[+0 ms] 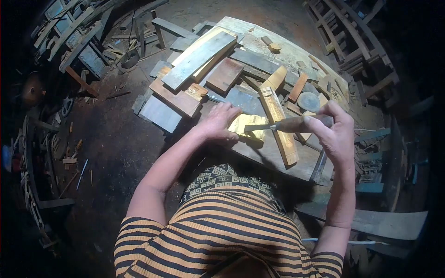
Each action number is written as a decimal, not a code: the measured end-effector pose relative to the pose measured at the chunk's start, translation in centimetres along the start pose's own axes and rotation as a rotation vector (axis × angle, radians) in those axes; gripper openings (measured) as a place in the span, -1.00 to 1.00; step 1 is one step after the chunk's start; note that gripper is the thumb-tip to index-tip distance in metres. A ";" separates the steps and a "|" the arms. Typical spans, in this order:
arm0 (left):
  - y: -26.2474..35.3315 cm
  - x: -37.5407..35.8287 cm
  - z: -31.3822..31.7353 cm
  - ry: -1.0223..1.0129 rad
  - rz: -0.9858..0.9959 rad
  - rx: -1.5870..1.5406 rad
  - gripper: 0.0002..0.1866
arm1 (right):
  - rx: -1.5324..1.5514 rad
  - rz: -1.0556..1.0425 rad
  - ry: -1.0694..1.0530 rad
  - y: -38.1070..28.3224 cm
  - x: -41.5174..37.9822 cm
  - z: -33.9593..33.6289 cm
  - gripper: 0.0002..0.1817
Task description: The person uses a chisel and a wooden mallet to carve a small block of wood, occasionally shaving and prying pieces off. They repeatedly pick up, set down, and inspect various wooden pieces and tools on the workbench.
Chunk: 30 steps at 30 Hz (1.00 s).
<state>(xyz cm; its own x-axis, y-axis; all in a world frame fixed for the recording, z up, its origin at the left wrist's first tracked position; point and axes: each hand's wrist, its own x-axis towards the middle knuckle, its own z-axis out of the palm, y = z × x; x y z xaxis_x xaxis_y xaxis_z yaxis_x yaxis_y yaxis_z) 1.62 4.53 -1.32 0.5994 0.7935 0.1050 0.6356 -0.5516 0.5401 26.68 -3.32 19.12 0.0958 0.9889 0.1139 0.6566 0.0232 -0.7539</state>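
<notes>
A pale yellow wood block [239, 124] lies near the front edge of the workbench. My left hand [219, 121] grips its left end, thumb at the near side and fingers at the far side. In my right hand [333, 132] is a chisel [291, 124] with a wooden handle, held roughly level, its flat metal blade pointing left over the block's right part. Whether the blade touches the wood I cannot tell. Beneath the chisel, a long notched wood piece [279, 121] lies across the bench just right of the block.
Boards are stacked on the bench's left, topped by a long grey plank [200, 60]. A reddish-brown block [225, 75] lies behind my left hand. A round grey disc [308, 101] sits at right. Wooden racks [352, 37] and scrap wood surround the bench.
</notes>
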 end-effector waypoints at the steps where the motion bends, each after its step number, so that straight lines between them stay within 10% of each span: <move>1: 0.0 0.1 0.0 0.003 -0.003 0.006 -0.14 | -0.106 -0.097 0.005 -0.2 0.5 0.1 -0.70; 9: 9.1 4.3 0.4 0.412 0.370 -0.498 0.05 | -0.369 -0.255 0.016 -1.9 2.3 0.4 -0.62; 14: 12.7 5.9 0.4 0.485 0.205 -0.806 -0.56 | -0.337 -0.262 0.025 -1.1 1.8 0.5 -0.59; 18: 12.5 5.7 -0.5 0.452 0.193 -0.933 -0.69 | 0.592 -0.047 -0.353 5.1 0.9 -0.2 -0.22; 24: 11.0 6.6 0.6 0.481 0.235 -0.974 -0.75 | -0.530 -0.092 -0.089 17.6 -3.1 6.6 -0.09; 30: 11.9 5.7 0.5 0.422 0.279 -0.937 -0.75 | -0.541 0.016 -0.009 18.9 -3.9 10.7 -0.05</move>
<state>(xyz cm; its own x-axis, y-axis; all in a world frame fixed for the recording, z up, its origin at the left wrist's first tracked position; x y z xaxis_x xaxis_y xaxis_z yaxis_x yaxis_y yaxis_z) 12.85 2.40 5.27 0.3346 0.7935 0.5084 -0.2342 -0.4525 0.8604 30.71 -5.17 -2.45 0.1038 0.9898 0.0978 0.9468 -0.0682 -0.3146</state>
